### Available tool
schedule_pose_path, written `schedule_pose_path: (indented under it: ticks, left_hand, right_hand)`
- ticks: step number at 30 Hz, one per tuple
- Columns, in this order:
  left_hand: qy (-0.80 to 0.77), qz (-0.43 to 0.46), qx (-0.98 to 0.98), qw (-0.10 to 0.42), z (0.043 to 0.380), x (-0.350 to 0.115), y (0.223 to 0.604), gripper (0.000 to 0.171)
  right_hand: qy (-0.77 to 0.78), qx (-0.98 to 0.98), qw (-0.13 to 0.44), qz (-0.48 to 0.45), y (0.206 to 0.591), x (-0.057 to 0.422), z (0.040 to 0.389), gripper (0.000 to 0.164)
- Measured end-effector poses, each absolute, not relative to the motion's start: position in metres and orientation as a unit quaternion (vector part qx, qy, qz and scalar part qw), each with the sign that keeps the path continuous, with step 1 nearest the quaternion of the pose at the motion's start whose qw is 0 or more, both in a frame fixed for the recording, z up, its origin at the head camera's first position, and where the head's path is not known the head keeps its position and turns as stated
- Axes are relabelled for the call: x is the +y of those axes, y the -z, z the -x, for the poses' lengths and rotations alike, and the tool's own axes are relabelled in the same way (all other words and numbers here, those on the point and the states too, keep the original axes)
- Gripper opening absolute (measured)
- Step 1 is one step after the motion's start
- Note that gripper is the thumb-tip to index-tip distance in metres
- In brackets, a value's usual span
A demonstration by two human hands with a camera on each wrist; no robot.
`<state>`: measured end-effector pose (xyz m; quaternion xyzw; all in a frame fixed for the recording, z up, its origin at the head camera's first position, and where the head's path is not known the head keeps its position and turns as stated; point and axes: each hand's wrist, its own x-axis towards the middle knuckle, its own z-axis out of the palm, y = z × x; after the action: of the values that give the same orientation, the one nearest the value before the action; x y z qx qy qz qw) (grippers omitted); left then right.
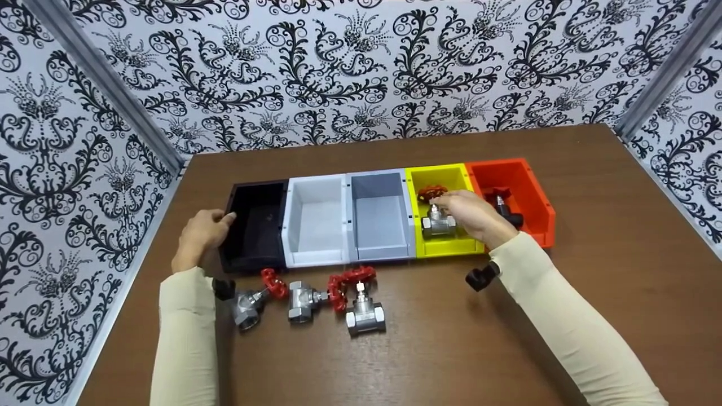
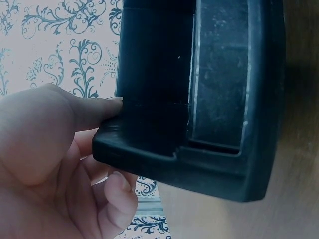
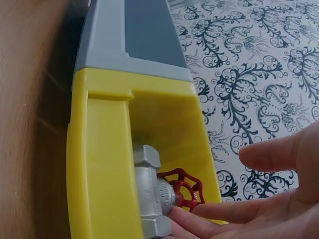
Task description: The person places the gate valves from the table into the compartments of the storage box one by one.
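My left hand [image 1: 203, 232] holds the side wall of the black bin [image 2: 219, 69], thumb on the rim and fingers curled below it outside. Inside the yellow bin [image 1: 449, 247] lies a silver gate valve [image 1: 439, 224] with a red handwheel [image 3: 185, 189]. My right hand [image 1: 471, 214] reaches over that bin, thumb spread apart, its fingertips right at the valve beside the handwheel. Three more valves with red handwheels lie on the table in front of the bins: a left one [image 1: 246, 309], a middle one [image 1: 301, 303] and a right one [image 1: 365, 317].
The bins stand joined in a row, with a white bin [image 1: 319, 225] and a grey bin [image 1: 381, 223] between the black and yellow ones. At the right end, a red-orange bin [image 1: 540, 208] contains a black valve [image 1: 510, 217]. Patterned walls [image 1: 361, 67] enclose the brown table [image 1: 428, 361].
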<state>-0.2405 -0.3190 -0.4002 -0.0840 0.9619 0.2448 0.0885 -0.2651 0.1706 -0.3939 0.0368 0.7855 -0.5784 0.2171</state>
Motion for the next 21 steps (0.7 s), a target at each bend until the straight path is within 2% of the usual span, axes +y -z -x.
schedule_pose_path:
  ticks: [9,15,21]
  left_hand:
    - [-0.247,0.091,0.961,0.082,0.239,-0.318,0.398,0.053]
    - [-0.246,0.091,0.961,0.088,0.24,-0.317,0.399,0.054]
    - [-0.248,0.093,0.96,0.093,0.24,-0.318,0.399,0.057]
  right_hand:
    - [0.583,0.775,0.242,-0.038,0.386,0.176,0.259,0.049]
    - [0.579,0.778,0.243,-0.021,0.377,0.179,0.251,0.061]
    - [0.604,0.759,0.242,-0.003,0.369,0.175,0.24,0.065]
